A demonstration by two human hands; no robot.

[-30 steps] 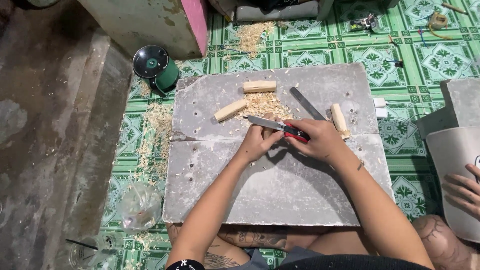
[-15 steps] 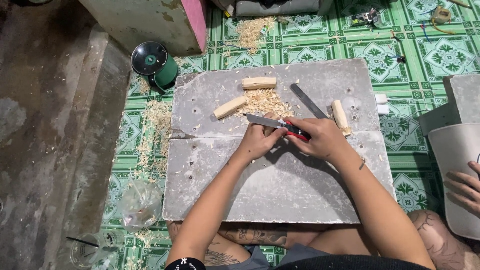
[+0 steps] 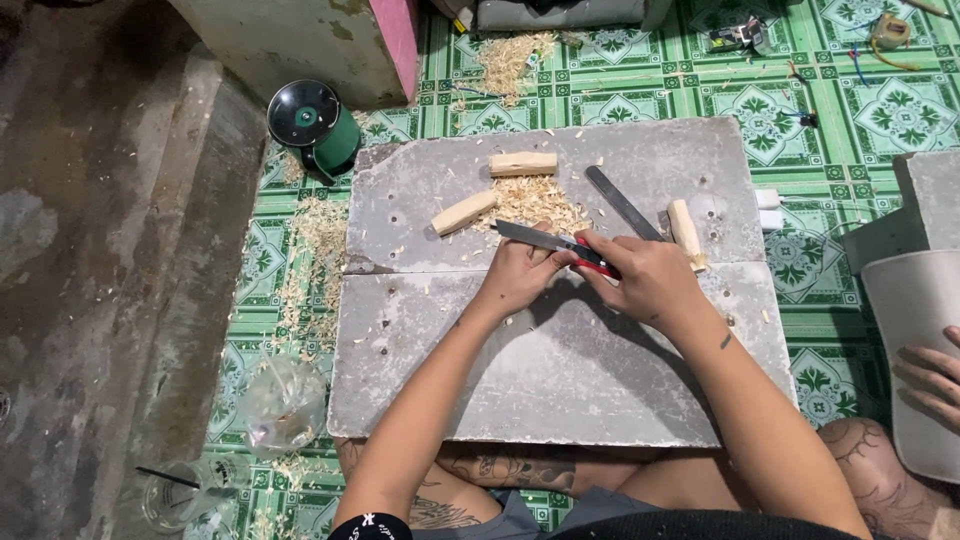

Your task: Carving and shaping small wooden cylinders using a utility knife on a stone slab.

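We've got the right hand (image 3: 640, 280) wrapped tight around the red handle of a knife (image 3: 550, 242), blade pointing left. The left hand (image 3: 520, 275) is curled shut right against it, thumb by the blade, but whatever it pinches is hidden, so we can't tell.

No packages or labels near the grip, just a green round canister (image 3: 315, 125) well up and left. Just above the grip sit two wood blocks (image 3: 465, 212), a pile of shavings (image 3: 530, 200), a flat grey file (image 3: 622, 202) and another wood piece (image 3: 685, 232) touching the right hand's far side.

The bench (image 3: 560, 360) is two grey slabs on a green patterned tile floor (image 3: 800, 110). Below the grip it's bare slab down to the near edge. Someone else's hand (image 3: 930, 375) rests far right.
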